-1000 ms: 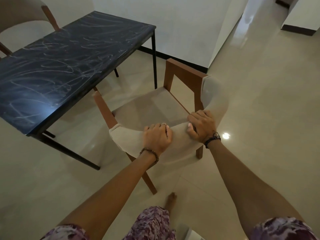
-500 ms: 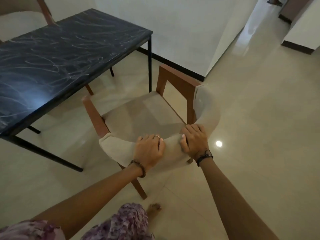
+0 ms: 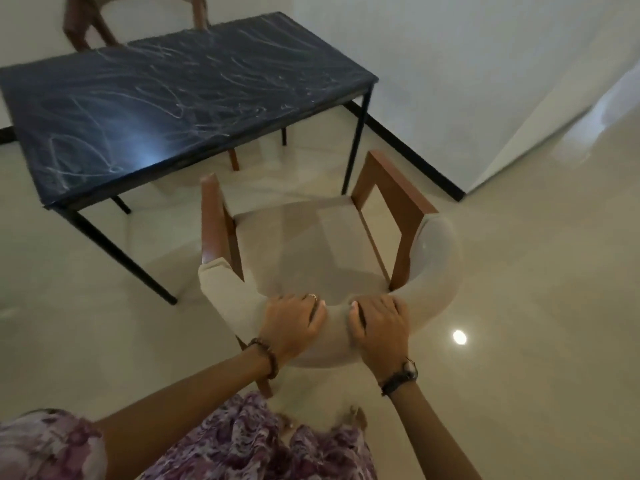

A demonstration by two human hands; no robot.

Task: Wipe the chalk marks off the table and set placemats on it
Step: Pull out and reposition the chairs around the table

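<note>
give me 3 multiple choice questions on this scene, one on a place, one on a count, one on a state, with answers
1. Where do both hands rest?
A. on the chair's curved padded backrest
B. on the table top
C. on the chair's seat

2. How many chairs are in view?
A. one
B. two
C. four

3. What state is the table top in?
A. wiped clean
B. covered by placemats
C. covered in chalk marks

Answers:
1 A: the left hand and right hand grip the backrest of the near chair, side by side.
2 B: the near chair, plus a second chair behind the far side of the table.
3 C: pale chalk marks run all over the dark top, and no placemat lies on it.
</note>
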